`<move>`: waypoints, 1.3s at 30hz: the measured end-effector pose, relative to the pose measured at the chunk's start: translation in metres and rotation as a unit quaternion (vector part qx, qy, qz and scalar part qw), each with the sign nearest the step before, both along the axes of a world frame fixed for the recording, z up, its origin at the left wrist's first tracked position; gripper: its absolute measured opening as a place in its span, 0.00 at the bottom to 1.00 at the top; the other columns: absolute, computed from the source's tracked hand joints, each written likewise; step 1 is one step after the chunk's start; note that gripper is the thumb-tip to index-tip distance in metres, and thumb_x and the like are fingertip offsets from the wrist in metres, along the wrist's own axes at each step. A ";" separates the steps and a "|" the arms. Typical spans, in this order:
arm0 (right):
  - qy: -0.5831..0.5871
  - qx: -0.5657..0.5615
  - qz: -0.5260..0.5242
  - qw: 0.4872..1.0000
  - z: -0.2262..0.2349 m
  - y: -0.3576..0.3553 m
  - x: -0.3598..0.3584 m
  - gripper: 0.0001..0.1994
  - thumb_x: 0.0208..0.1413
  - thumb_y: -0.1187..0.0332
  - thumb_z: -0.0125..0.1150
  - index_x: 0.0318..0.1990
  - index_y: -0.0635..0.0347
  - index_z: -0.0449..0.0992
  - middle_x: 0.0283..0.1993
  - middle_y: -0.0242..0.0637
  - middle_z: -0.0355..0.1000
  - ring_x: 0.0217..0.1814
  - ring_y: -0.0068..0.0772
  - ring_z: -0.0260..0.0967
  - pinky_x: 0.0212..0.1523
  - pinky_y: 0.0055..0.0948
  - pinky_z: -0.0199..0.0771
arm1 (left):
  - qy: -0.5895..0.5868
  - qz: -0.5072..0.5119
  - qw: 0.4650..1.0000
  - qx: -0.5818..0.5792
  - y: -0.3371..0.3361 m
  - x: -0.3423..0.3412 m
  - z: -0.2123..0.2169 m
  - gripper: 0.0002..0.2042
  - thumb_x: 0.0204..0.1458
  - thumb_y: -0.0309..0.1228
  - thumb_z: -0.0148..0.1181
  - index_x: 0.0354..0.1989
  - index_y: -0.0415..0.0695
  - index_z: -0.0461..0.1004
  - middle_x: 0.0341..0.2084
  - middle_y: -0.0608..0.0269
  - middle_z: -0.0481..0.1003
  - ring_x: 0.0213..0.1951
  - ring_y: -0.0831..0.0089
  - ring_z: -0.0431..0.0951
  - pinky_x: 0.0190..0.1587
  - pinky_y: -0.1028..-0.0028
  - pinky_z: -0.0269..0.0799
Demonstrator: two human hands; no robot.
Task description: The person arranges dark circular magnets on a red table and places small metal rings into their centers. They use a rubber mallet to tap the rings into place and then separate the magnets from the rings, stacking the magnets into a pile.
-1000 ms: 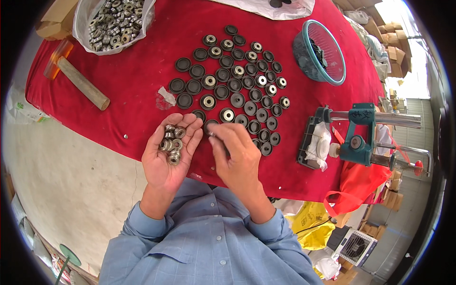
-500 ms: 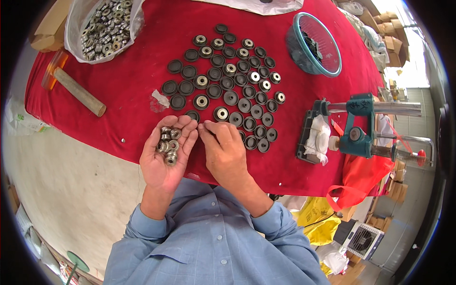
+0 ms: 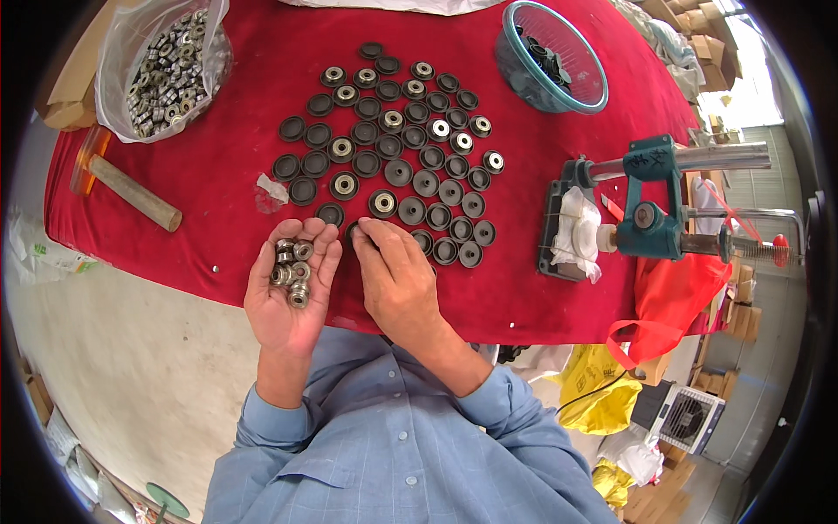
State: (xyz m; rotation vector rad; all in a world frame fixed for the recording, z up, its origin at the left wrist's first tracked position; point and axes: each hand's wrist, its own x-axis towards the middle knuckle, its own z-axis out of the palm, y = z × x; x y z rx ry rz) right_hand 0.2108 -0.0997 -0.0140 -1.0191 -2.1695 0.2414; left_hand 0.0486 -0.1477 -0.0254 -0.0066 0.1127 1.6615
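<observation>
My left hand [image 3: 288, 293] is cupped palm up above the front of the table, with several small steel ball bearings [image 3: 298, 278] lying in its palm. Close beside it, my right hand [image 3: 397, 275] is turned back up with its fingers drawn together and pointing down. Its fingertips are at the edge of a black round cap [image 3: 351, 231], mostly covered by the hand; whatever is between them is hidden. Beyond both hands, black round caps [image 3: 367, 163] are spread over the red cloth. Some have a bearing [image 3: 382, 203] seated in the middle; others show a bare recess or a small centre post.
A clear bag of bearings [image 3: 166, 87] stands far left, near a hammer [image 3: 135, 192]. A teal basket [image 3: 602, 83] holds dark parts at the far right. Right of the caps lies a green hand press [image 3: 655, 205]. Red cloth [image 3: 489, 306] covers the table.
The view has shifted, so the table things appear further left. A slightly wider gap shows between my hands, and my right fingertips are now at a cap's edge. The bearings stay in my left palm.
</observation>
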 end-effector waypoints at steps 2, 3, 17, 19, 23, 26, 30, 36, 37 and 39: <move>-0.065 0.024 -0.021 0.997 0.009 -0.004 0.001 0.20 0.55 0.73 0.64 0.55 0.70 0.82 0.61 0.45 0.76 0.62 0.44 0.75 0.59 0.42 0.74 | -0.002 -0.002 1.000 0.000 0.000 0.000 0.001 0.21 0.77 0.38 0.44 0.64 0.33 0.70 0.63 0.38 0.74 0.69 0.44 0.73 0.75 0.48 0.69; -0.096 0.037 -0.031 0.994 0.012 -0.006 0.002 0.20 0.56 0.72 0.64 0.56 0.70 0.82 0.62 0.44 0.76 0.63 0.42 0.75 0.58 0.42 0.73 | -0.004 -0.003 1.000 -0.002 -0.001 -0.001 0.001 0.21 0.77 0.38 0.44 0.64 0.33 0.70 0.63 0.38 0.74 0.69 0.44 0.73 0.75 0.48 0.69; 0.146 -0.215 0.108 0.960 0.049 -0.059 -0.003 0.21 0.54 0.74 0.74 0.56 0.62 0.79 0.54 0.44 0.75 0.51 0.48 0.77 0.50 0.42 0.81 | 0.083 0.011 0.995 -0.062 -0.019 0.018 0.007 0.20 0.76 0.38 0.41 0.62 0.36 0.72 0.60 0.45 0.77 0.66 0.48 0.76 0.71 0.51 0.72; 0.165 -0.213 0.103 0.958 0.043 -0.058 -0.005 0.19 0.54 0.75 0.73 0.55 0.62 0.79 0.50 0.44 0.74 0.50 0.49 0.77 0.51 0.42 0.81 | 0.122 0.016 0.990 -0.068 -0.021 0.025 0.011 0.19 0.76 0.39 0.40 0.61 0.38 0.72 0.59 0.46 0.77 0.65 0.50 0.77 0.70 0.51 0.73; 0.169 -0.230 0.096 0.954 0.040 -0.052 -0.002 0.16 0.56 0.75 0.71 0.51 0.62 0.78 0.47 0.44 0.73 0.50 0.49 0.77 0.50 0.43 0.81 | 0.133 0.009 0.989 -0.063 -0.017 0.032 0.013 0.19 0.77 0.39 0.40 0.61 0.39 0.72 0.57 0.47 0.78 0.64 0.51 0.77 0.69 0.53 0.73; 0.143 -0.233 0.079 0.959 0.041 -0.054 -0.001 0.14 0.56 0.76 0.70 0.50 0.62 0.79 0.45 0.44 0.73 0.49 0.49 0.77 0.48 0.43 0.82 | 0.121 0.011 0.990 -0.073 -0.018 0.031 0.011 0.19 0.76 0.39 0.41 0.60 0.39 0.72 0.56 0.47 0.78 0.64 0.51 0.78 0.69 0.53 0.73; 0.175 -0.225 0.093 0.954 0.037 -0.053 0.003 0.14 0.55 0.77 0.71 0.49 0.61 0.80 0.43 0.42 0.75 0.45 0.48 0.79 0.44 0.41 0.82 | 0.091 0.008 0.991 -0.094 -0.017 0.031 0.011 0.18 0.76 0.38 0.42 0.59 0.38 0.73 0.55 0.47 0.79 0.63 0.51 0.78 0.68 0.53 0.75; 0.118 -0.138 -0.047 0.982 0.050 -0.030 0.052 0.12 0.54 0.80 0.72 0.47 0.62 0.83 0.43 0.40 0.78 0.39 0.42 0.79 0.38 0.38 0.82 | 0.027 -0.044 0.996 -0.070 -0.016 0.018 0.011 0.18 0.76 0.39 0.44 0.57 0.38 0.75 0.50 0.48 0.79 0.49 0.60 0.81 0.43 0.66 0.81; 0.115 -0.128 -0.066 0.983 0.042 -0.028 0.058 0.13 0.53 0.81 0.72 0.47 0.62 0.83 0.43 0.40 0.78 0.40 0.42 0.79 0.38 0.38 0.82 | 0.032 -0.043 0.996 -0.070 -0.016 0.019 0.011 0.18 0.76 0.39 0.44 0.56 0.38 0.75 0.49 0.49 0.78 0.46 0.62 0.79 0.40 0.68 0.78; 0.077 -0.075 -0.061 0.992 0.033 -0.026 0.065 0.14 0.52 0.82 0.72 0.47 0.63 0.83 0.44 0.40 0.78 0.42 0.42 0.79 0.39 0.38 0.82 | 0.043 -0.047 0.996 -0.069 -0.013 0.021 0.014 0.18 0.77 0.40 0.45 0.55 0.39 0.75 0.45 0.51 0.78 0.40 0.67 0.76 0.35 0.71 0.73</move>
